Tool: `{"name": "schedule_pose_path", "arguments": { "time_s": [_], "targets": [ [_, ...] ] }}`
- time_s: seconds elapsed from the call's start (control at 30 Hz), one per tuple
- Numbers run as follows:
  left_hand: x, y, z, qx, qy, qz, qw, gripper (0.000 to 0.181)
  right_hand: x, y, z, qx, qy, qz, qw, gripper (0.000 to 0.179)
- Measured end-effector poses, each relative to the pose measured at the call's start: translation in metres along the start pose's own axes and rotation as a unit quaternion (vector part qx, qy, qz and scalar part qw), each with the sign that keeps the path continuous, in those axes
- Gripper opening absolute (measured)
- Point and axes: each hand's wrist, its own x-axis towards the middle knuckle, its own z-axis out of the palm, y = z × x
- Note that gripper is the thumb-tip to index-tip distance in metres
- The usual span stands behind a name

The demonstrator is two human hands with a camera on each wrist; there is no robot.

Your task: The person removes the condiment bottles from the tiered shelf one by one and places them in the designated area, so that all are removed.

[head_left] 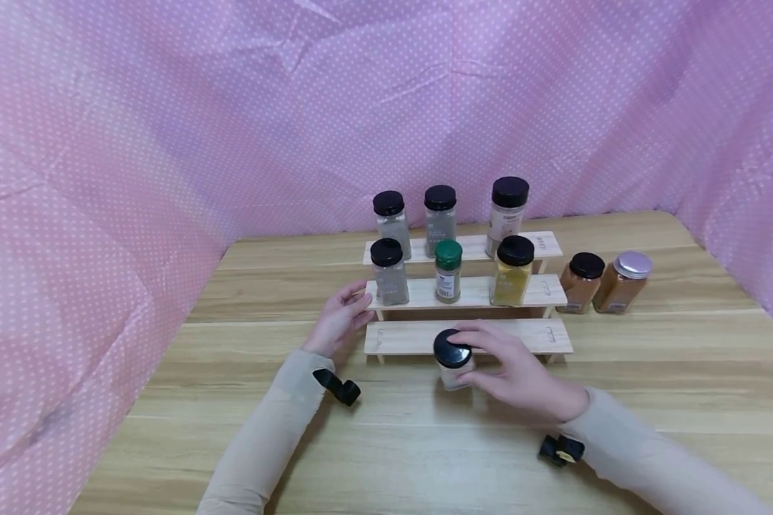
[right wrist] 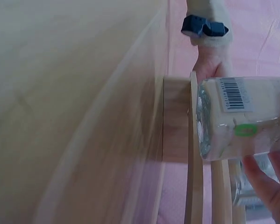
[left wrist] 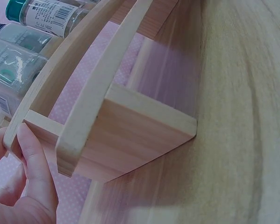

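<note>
My right hand (head_left: 512, 372) holds a clear spice jar (head_left: 457, 377) with a black lid and pale contents at the front edge of the lowest tier of a wooden three-step rack (head_left: 402, 337). In the right wrist view a barcode label shows on the jar (right wrist: 259, 119), whose base is raised to about shelf height, clear of the table. My left hand (head_left: 336, 322) is at the rack's left side. There, in the left wrist view, thumb and finger of the left hand (left wrist: 34, 186) pinch the end of a shelf board.
The middle tier bears a grey-filled jar (head_left: 391, 282), a green-capped jar (head_left: 447, 275) and a yellow-filled jar (head_left: 512, 282). Three black-lidded jars, one being a larger shaker (head_left: 505, 218), stand on the top tier. Two orange-brown jars (head_left: 578, 290) stand right of the rack. Pink dotted cloth (head_left: 296, 129) hangs behind.
</note>
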Motion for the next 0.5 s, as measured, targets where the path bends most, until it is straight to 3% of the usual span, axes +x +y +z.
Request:
{"name": "schedule_pose_path", "arguments": {
  "time_s": [0.13,0.3,0.5],
  "targets": [
    [-0.001,0.002,-0.001,0.000,0.000,0.007,1.0000,0.048,-0.009,0.004,-0.011,-0.011,0.015,0.006,0.9998,0.062],
    [-0.001,0.002,0.001,-0.004,-0.002,0.007,1.0000,0.048,-0.027,0.007,-0.031,0.029,0.032,0.044,0.9981,0.062],
    [0.001,-0.001,0.001,-0.010,-0.001,0.002,1.0000,0.048,-0.050,0.013,-0.063,0.055,0.045,0.062,0.9955,0.070]
  ]
}}
